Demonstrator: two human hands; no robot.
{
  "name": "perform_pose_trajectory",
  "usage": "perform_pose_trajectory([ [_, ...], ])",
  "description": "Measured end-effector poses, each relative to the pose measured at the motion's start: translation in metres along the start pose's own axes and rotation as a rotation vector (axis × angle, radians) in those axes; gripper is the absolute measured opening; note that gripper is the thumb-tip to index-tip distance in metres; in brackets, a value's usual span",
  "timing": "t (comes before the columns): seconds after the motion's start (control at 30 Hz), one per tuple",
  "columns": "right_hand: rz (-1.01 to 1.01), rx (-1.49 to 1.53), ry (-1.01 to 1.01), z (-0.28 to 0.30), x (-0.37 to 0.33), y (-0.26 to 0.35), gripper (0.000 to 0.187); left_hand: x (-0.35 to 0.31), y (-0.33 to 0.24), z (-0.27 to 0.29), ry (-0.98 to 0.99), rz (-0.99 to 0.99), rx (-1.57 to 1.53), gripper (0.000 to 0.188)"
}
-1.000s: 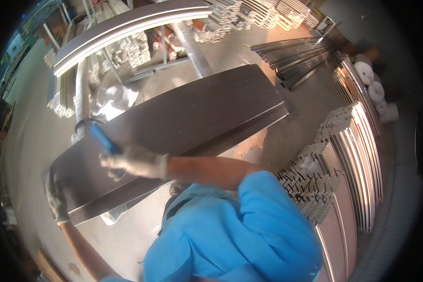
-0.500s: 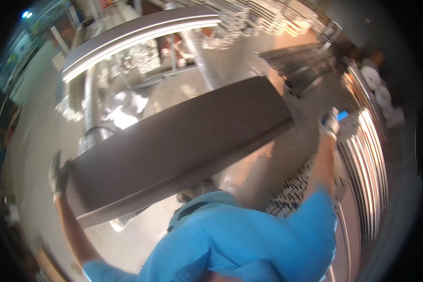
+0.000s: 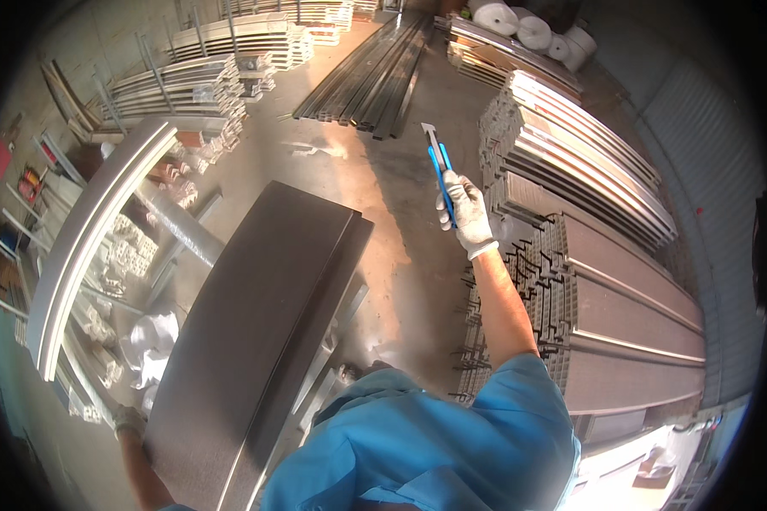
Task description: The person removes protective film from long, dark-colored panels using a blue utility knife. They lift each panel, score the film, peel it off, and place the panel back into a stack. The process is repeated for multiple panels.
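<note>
My right hand (image 3: 466,209), in a white glove, is closed around a blue-handled utility knife (image 3: 440,162). The knife points up and away, and its pale tip sticks out past the handle. Beneath and left of it lies a long dark brown panel (image 3: 247,289) with a stepped right edge, on a light metal stand that is mostly hidden. At the lower left, my gloved left hand (image 3: 129,421) is at the panel's left edge; its fingers are too unclear to tell their grip.
A pale curved-looking profile (image 3: 102,230) runs along the left. Stacked boards (image 3: 631,315) with black clips on their ends stand at right, beside more stacks (image 3: 571,153). Dark metal tubes (image 3: 366,81) lie on the floor ahead. White rolls (image 3: 533,30) sit at the far right.
The view has turned to the right, so the panel now runs lengthwise away from me. My right hand, with the knife, now appears nearer the middle. My left hand stays at the panel's edge.
</note>
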State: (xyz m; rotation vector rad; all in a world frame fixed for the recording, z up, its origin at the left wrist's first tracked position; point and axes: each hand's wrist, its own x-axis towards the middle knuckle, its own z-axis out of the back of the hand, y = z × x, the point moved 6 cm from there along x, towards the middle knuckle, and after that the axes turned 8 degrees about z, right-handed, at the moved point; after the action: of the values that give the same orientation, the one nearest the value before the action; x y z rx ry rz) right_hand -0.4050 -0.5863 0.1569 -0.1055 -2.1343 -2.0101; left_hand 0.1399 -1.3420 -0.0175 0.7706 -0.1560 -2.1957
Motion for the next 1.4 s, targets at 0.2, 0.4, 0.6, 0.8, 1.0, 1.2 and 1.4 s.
perform_pose_trajectory([
  [0.2,-0.005,0.258,0.163,-0.017,-0.047,0.005,0.034,0.000,0.004,0.007,-0.269,-0.112,-0.442,0.017],
  [0.4,0.086,0.383,0.216,-0.039,-0.093,0.003,0.062,-0.077,-0.003,0.096,-0.248,-0.170,-1.398,0.018],
  [0.6,0.175,0.723,0.506,-0.070,-0.135,0.023,0.087,-0.217,-0.058,0.231,-0.578,-0.618,-1.486,0.039],
  [0.8,0.184,0.092,0.243,-0.073,-0.149,0.051,0.026,-0.307,-0.117,0.296,-0.668,-0.767,-1.650,0.029],
  [1.0,0.517,0.205,0.166,-0.122,-0.159,0.105,0.018,-0.352,-0.170,0.296,-0.699,-0.914,-1.648,0.033],
  [1.2,0.230,0.236,0.829,-0.254,-0.158,0.113,0.045,-0.379,-0.201,0.293,-0.776,-0.905,-1.562,0.032],
  [1.4,0.688,-0.410,1.106,-0.388,-0.165,0.092,0.039,-0.410,-0.176,0.275,-0.925,-0.854,-1.563,0.032],
])
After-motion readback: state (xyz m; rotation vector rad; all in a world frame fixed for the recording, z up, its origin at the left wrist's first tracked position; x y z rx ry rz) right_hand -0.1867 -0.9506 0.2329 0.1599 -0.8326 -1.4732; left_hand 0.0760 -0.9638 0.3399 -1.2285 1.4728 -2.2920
